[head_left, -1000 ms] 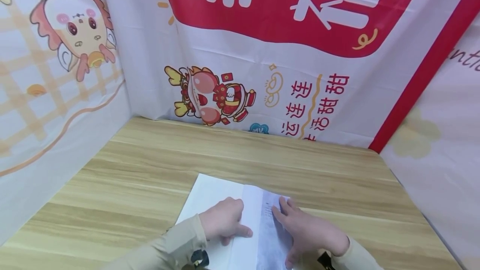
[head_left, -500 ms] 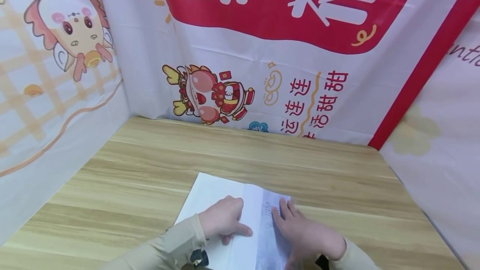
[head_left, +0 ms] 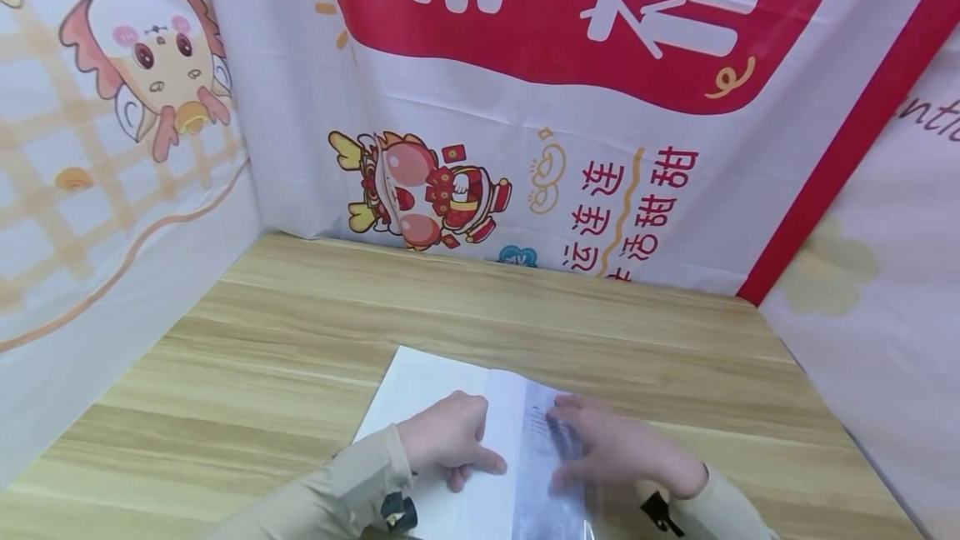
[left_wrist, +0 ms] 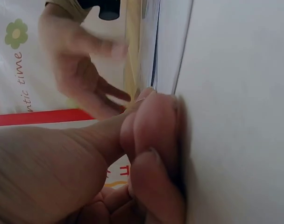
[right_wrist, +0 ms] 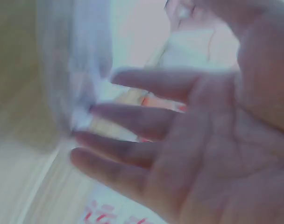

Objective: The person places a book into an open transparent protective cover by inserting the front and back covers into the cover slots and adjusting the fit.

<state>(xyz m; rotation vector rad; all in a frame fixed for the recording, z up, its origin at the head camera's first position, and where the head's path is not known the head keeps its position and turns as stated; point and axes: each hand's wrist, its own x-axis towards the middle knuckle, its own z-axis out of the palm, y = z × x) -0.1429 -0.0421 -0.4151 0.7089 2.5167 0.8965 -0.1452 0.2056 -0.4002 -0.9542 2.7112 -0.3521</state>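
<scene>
An open book (head_left: 491, 498) lies at the table's near edge, with a white left page (head_left: 431, 377) and a grey-blue right page (head_left: 540, 473) bearing small print. My left hand (head_left: 448, 436) presses on the white page, fingers curled under and thumb stretched toward the fold. In the left wrist view its fingertips (left_wrist: 156, 121) touch the paper. Over the right page's outer edge is my right hand (head_left: 622, 444), blurred by motion. Its fingers look straight and spread in the right wrist view, beside a blurred pale sheet edge (right_wrist: 86, 60); contact there cannot be made out.
The wood-grain table (head_left: 300, 307) extends behind and to both sides of the book. Printed cloth hangs at the back (head_left: 292, 107), at the left (head_left: 45, 273) and at the right (head_left: 885, 340). Dark wrist devices sit at the left cuff (head_left: 397, 513) and right cuff (head_left: 660, 513).
My right hand was spread flat on the right page; it has now lifted, turned and shifted slightly right toward the page's outer edge. The left hand keeps its place on the book.
</scene>
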